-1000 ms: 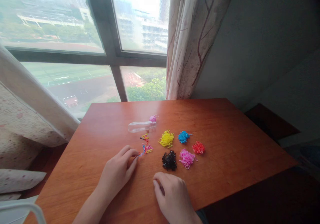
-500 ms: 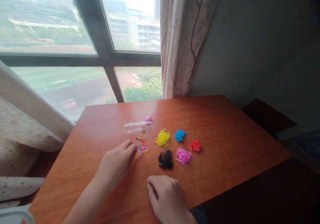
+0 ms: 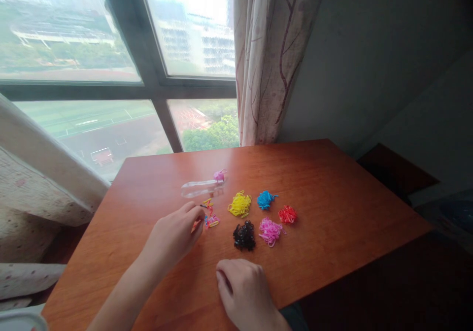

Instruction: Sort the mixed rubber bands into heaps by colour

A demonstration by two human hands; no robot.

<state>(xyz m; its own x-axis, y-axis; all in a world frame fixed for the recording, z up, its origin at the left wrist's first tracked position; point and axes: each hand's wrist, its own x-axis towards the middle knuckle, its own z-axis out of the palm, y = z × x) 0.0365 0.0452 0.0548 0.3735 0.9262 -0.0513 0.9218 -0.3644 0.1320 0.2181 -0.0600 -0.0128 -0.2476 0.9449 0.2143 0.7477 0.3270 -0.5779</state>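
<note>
My left hand [image 3: 179, 230] is over the left side of a small mixed pile of rubber bands [image 3: 212, 221], thumb and fingers pinched together. A speck of reddish colour shows by the fingertips, but what they grip is too small to make out. A few more loose bands [image 3: 208, 205] lie just behind that pile. My right hand [image 3: 243, 286] rests on the table near its front edge, fingers curled in with nothing seen in them. Closest to it is a heap of black rubber bands [image 3: 244, 236], with pink rubber bands [image 3: 271, 231] to the right.
Yellow [image 3: 240, 204], blue [image 3: 265, 200] and red rubber bands [image 3: 287, 215] form separate heaps on the wooden table [image 3: 332, 232]. Farther back lies a clear plastic object [image 3: 197, 188] with a pink piece [image 3: 219, 175] at its right end. A window and curtains [image 3: 258, 65] stand behind.
My left hand has shifted slightly over the mixed pile, and its fingertips have lifted and drawn together. My right hand stays where it was.
</note>
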